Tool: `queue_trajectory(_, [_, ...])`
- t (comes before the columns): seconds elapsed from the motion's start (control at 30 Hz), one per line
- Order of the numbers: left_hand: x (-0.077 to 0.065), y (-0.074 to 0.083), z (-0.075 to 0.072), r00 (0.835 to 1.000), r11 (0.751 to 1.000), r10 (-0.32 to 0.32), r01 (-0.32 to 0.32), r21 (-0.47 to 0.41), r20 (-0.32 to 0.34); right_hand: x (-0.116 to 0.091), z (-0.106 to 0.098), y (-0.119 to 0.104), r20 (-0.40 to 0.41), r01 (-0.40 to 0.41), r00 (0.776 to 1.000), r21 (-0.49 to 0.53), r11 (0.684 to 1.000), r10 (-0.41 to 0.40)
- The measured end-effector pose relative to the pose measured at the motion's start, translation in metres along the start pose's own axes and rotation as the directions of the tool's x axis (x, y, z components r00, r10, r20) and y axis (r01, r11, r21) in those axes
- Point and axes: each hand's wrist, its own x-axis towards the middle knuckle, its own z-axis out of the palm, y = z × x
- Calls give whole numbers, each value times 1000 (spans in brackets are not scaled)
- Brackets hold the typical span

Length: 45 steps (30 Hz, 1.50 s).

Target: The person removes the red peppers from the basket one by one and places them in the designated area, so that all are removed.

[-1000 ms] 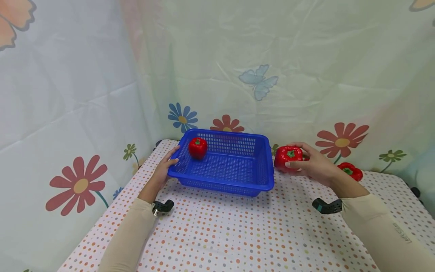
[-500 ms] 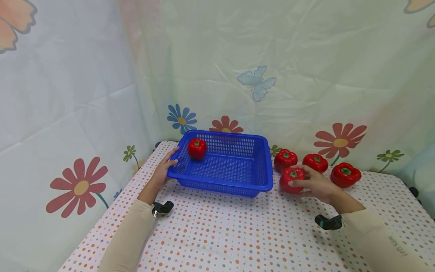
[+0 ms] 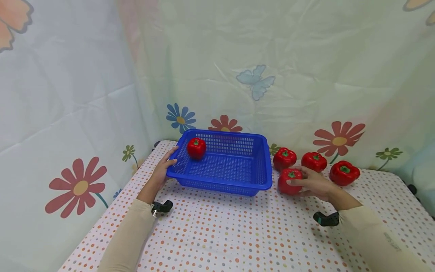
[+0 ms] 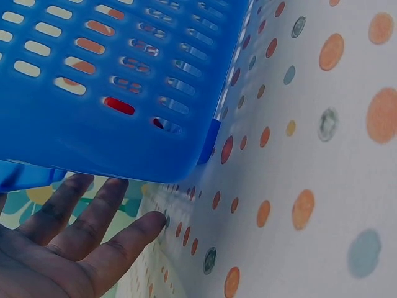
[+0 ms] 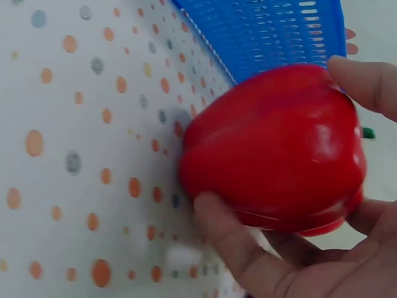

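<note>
A blue plastic basket [image 3: 217,181] with slotted walls stands on the table. One red bell pepper [image 3: 196,148] lies inside it, near the left wall. At the basket's left rim is my left hand [image 3: 161,172], thumb over the edge and fingers along the outside; the left wrist view shows extended fingers [image 4: 102,226] by the blue wall. To the right of the basket, my right hand [image 3: 312,184] grips a glossy red bell pepper [image 5: 273,149] between thumb and fingers, close over the tablecloth. Its green stem [image 3: 291,174] faces up.
Behind the right hand, three more red bell peppers sit in a row: one pepper [image 3: 284,158] beside the basket, a middle pepper [image 3: 314,161] and a right pepper [image 3: 344,173]. A dotted cloth covers the table [image 3: 217,234]. Flower-printed curtains [image 3: 210,56] enclose the back and left.
My right hand has come down toward me with its bell pepper from near the back pepper, uncovering the peppers behind. The left hand has stayed at the rim.
</note>
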Motion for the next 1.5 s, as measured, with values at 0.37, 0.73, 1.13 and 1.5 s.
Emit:
queue_trajectory(0.37, [0, 2, 3, 1000, 1000, 3, -3, -15, 15, -29, 12, -53, -146, 119, 965, -496, 860, -218])
queue_trajectory(0.73, [-3, 3, -2, 1000, 1000, -1, 2, -10, 22, -11, 68, -131, -6, 269, 956, -386, 883, -294])
queue_trajectory(1.13, [-3, -1, -3, 1000, 1000, 3, -3, -14, 19, 93, 116, -176, 98, 240, 963, 115, 964, -251])
queue_trajectory(1.5, [-1, 4, 1, 1000, 1000, 19, -19, -9, 12, 168, 175, -180, 59, 73, 992, 474, 878, -114])
